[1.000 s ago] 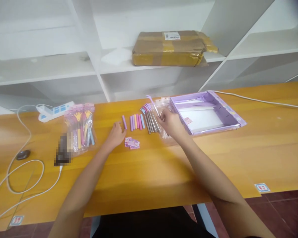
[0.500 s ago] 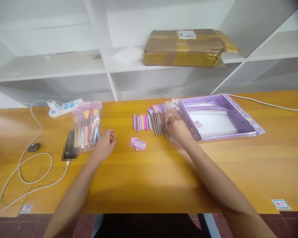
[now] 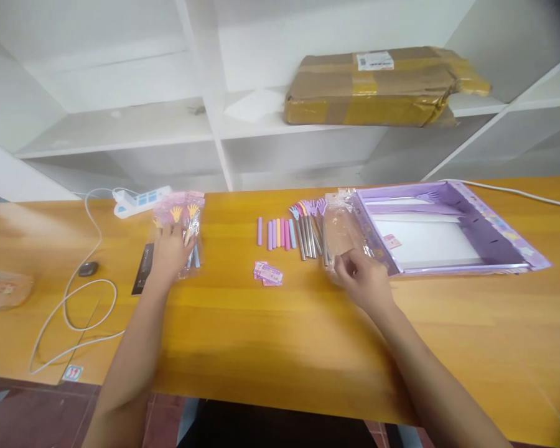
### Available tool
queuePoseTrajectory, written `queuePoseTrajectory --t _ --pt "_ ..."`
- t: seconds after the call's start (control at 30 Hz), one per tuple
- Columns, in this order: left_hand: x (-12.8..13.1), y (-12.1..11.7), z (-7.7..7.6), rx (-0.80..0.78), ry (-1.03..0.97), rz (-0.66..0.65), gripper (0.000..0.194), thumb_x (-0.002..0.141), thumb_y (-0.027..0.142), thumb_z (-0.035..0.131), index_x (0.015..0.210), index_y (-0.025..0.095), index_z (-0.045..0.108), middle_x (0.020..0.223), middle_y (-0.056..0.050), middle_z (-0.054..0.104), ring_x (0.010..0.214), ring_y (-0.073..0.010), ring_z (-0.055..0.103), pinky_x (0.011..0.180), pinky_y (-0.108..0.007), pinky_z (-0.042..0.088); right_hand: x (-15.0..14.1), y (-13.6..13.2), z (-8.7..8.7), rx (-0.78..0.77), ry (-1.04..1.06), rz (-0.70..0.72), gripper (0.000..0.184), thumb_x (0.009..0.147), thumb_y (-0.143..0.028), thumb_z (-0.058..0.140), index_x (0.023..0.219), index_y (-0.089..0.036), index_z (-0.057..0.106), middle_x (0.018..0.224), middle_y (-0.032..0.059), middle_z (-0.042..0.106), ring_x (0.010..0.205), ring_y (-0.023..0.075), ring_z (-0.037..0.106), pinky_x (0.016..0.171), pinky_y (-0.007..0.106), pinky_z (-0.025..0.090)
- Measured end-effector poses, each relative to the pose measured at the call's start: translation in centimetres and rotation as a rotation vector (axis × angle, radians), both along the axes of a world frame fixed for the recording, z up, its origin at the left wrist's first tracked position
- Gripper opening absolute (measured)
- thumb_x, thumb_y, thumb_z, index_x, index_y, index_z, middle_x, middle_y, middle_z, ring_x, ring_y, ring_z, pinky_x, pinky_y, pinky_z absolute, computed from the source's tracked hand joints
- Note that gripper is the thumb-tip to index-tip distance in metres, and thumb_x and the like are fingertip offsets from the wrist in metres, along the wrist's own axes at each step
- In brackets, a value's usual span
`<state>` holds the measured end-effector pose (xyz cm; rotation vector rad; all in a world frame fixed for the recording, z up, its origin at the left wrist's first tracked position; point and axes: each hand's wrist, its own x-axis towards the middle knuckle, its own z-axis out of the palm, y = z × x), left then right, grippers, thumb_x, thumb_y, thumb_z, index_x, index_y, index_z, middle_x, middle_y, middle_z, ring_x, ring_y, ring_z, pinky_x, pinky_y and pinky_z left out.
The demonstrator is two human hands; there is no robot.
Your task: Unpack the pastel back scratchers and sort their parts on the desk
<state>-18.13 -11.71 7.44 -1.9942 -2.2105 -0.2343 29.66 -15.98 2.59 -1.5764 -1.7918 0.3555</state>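
My left hand [image 3: 170,252] lies with outstretched fingers on clear pink-topped bags [image 3: 196,249] of back scratchers with yellow hand-shaped heads. My right hand [image 3: 364,280] is curled, thumb and fingertips together, at the lower edge of clear plastic bags [image 3: 343,224]; whether it pinches a bag is hard to see. Left of those bags lie several metal-stemmed back scratchers [image 3: 310,233] with coloured hand heads. Beside them is a row of coloured handle tubes [image 3: 280,233], one set slightly apart. Small purple-pink cards [image 3: 268,274] are piled in front of the tubes.
A purple open box [image 3: 485,242] holds white sheets, a card and a purple scratcher head. At left are a power strip [image 3: 142,200], a dark phone-like object [image 3: 143,270], a mouse [image 3: 88,269] and a white cable [image 3: 68,302]. A taped carton [image 3: 368,93] rests on the shelf.
My left hand has moved left and forward onto the bagged back scratchers. My right hand has come back toward me to the lower edge of the clear bags. The view has shifted slightly.
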Motion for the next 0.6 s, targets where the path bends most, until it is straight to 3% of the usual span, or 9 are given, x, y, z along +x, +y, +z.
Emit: queuePoseTrajectory --t 0.1,0.17,0.27,0.37,0.47,0.53,0.6 --pt "0.9 0.8 -0.2 -0.015 0.057 -0.006 0.045 0.101 0.045 0.06 0.133 0.015 0.069 0.149 -0.026 0.057 0.14 -0.0508 0.047 0.115 -0.064 0.04 -0.1 0.4 -0.5 -0.017 0.05 0.032 0.028 0.099 -0.038 0.058 0.075 -0.025 0.052 0.065 -0.0006 0.059 0.057 0.0164 0.053 0.06 0.031 0.037" --pt "1.0 1.5 -0.1 0.036 0.072 0.075 0.053 0.1 0.048 0.06 0.143 0.016 0.064 0.158 -0.028 0.05 0.142 -0.0552 0.044 0.111 -0.069 0.04 -0.2 0.7 -0.8 -0.013 0.061 0.059 0.029 0.099 -0.038 0.057 0.074 -0.025 0.051 0.065 -0.0001 0.059 0.058 0.0168 0.054 0.061 0.031 0.038" --pt "0.1 2.9 0.2 0.057 0.031 0.248 0.064 0.098 0.049 0.064 0.148 0.01 0.055 0.151 -0.034 0.055 0.138 -0.0553 0.049 0.109 -0.07 0.041 -0.3 1.0 -1.2 0.0 0.062 0.089 0.031 0.099 -0.038 0.055 0.072 -0.025 0.049 0.065 0.0005 0.058 0.06 0.0172 0.055 0.063 0.031 0.039" --pt "-1.0 4.0 0.7 0.023 -0.032 0.317 0.069 0.091 0.043 0.071 0.146 0.005 0.051 0.142 -0.035 0.062 0.136 -0.0527 0.054 0.11 -0.065 0.045 -0.2 1.1 -1.5 0.005 0.065 0.097 0.031 0.099 -0.037 0.054 0.071 -0.025 0.048 0.065 0.0003 0.057 0.059 0.0172 0.054 0.062 0.031 0.038" --pt "-1.0 3.8 2.0 0.04 -0.15 0.261 0.069 0.09 0.029 0.067 0.15 0.003 0.043 0.138 -0.031 0.063 0.135 -0.0464 0.059 0.108 -0.056 0.05 0.0 1.0 -1.3 0.017 0.081 0.08 0.031 0.099 -0.037 0.056 0.072 -0.025 0.048 0.064 -0.0002 0.058 0.058 0.0168 0.054 0.062 0.031 0.038" --pt "-0.1 2.7 3.3 -0.017 -0.259 0.158 0.063 0.093 0.026 0.06 0.15 0.003 0.043 0.125 -0.023 0.069 0.121 -0.0396 0.066 0.1 -0.051 0.054 0.2 0.8 -0.8 0.037 0.108 0.068 0.029 0.099 -0.036 0.056 0.074 -0.025 0.05 0.065 -0.0004 0.058 0.058 0.0164 0.054 0.062 0.031 0.04" --pt "1.9 0.5 4.3 -0.12 -0.332 0.034 0.052 0.099 0.03 0.055 0.147 0.011 0.049 0.109 -0.011 0.071 0.1 -0.0317 0.07 0.091 -0.045 0.057 0.0 0.5 0.1 0.031 0.152 0.075 0.026 0.101 -0.037 0.055 0.077 -0.025 0.051 0.066 -0.0007 0.058 0.058 0.0162 0.054 0.061 0.031 0.041"
